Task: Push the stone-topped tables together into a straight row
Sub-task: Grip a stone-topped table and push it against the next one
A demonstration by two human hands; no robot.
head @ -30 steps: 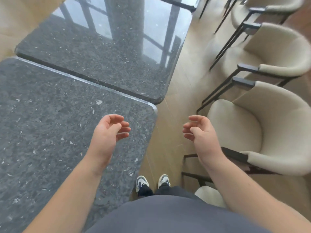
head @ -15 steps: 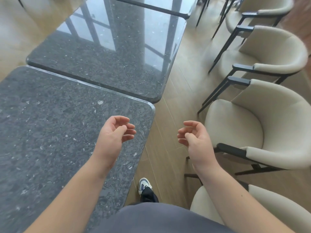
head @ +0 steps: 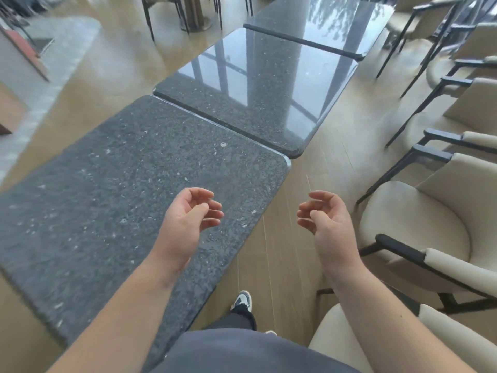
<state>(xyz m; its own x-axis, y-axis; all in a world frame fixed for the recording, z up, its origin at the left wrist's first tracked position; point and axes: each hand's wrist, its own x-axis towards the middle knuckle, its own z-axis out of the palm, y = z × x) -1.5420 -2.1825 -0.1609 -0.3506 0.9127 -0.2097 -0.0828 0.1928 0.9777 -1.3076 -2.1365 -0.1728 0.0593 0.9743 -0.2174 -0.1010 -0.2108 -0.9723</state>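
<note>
Probably the near table (head: pixel 113 200), just left of the person, is heavy and stiff, and its polished stone is slippery on top; its far edge meets the middle table (head: pixel 258 90), slightly offset. Better to push at the rim. Left hand (head: pixel 188 222) and right hand (head: pixel 326 222) hover loosely curled, holding nothing, beside cream chairs (head: pixel 419 227).

Both empty hands (head: pixel 258 219) hover beside three abutting stone-topped tables (head: pixel 129 189).
</note>
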